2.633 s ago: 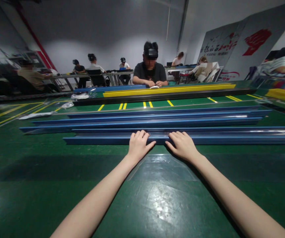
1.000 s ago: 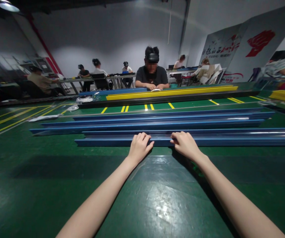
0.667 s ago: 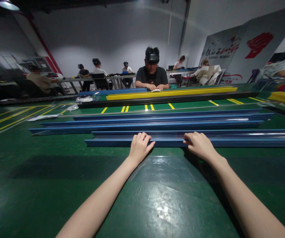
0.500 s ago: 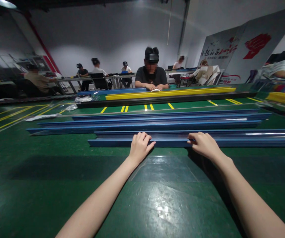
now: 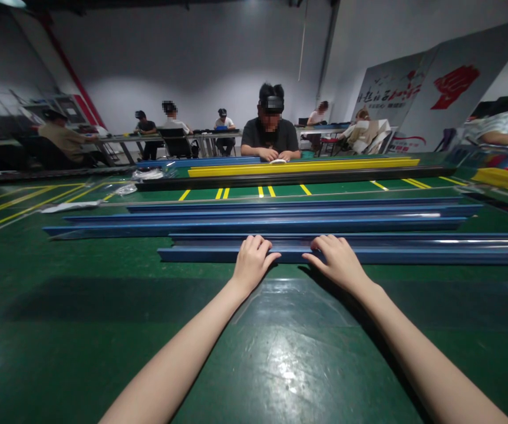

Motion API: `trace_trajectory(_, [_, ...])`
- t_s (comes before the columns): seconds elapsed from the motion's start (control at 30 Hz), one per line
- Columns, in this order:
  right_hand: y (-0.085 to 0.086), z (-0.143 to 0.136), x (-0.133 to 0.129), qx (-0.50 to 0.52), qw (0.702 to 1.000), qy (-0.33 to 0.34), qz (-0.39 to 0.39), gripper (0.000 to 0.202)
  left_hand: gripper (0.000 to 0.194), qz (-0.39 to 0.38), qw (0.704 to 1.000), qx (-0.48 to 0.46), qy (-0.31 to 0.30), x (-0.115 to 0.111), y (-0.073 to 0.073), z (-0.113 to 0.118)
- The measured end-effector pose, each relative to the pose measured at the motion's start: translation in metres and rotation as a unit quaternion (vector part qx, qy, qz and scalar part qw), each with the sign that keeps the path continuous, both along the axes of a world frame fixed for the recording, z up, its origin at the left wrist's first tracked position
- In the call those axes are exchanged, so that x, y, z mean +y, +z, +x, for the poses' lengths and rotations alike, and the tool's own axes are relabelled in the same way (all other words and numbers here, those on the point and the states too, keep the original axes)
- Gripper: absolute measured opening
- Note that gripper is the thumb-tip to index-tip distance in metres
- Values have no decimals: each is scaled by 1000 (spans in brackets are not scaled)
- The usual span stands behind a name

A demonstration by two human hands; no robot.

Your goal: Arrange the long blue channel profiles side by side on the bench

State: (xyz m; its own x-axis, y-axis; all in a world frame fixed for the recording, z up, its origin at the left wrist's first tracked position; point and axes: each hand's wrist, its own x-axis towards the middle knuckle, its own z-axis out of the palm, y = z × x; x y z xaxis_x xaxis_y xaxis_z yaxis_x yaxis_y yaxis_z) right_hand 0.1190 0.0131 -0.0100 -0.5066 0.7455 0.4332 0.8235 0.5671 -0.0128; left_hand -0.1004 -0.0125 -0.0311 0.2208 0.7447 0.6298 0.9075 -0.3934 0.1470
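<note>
A long blue plastic channel strip [image 5: 404, 256] lies crosswise on the green table in front of me, its glossy groove facing up. My left hand [image 5: 253, 259] grips its near wall, with the fingers over into the groove and the thumb along the front. A short way to the right, my right hand [image 5: 336, 259] holds the same wall in a like way, thumb pointing left. The fingertips of both hands are partly hidden by the hands themselves. Between the two thumbs a short stretch of the strip shows.
Beyond lie several more blue strips [image 5: 183, 227], then a black strip [image 5: 298, 176] and a yellow strip [image 5: 316, 166]. A clear plastic sheet [image 5: 125, 297] lies nearer me. Across the table sits a person [image 5: 269, 132] holding a small white thing. A yellow tray [image 5: 501, 178] stands at right.
My right hand has moved left along the blue channel strip, closer to my left hand, and its thumb now reaches out to the left. My left hand stays nearly in place.
</note>
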Motion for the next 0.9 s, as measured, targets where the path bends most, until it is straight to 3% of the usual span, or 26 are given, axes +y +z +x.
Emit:
trace_trajectory(0.23, [-7, -7, 3, 60, 997, 31, -21, 24, 23, -8, 1000, 3, 4, 0, 1, 0])
trace_trajectory(0.9, [-12, -6, 8, 41, 999, 22, -15, 25, 27, -63, 996, 52, 34, 0, 18, 1])
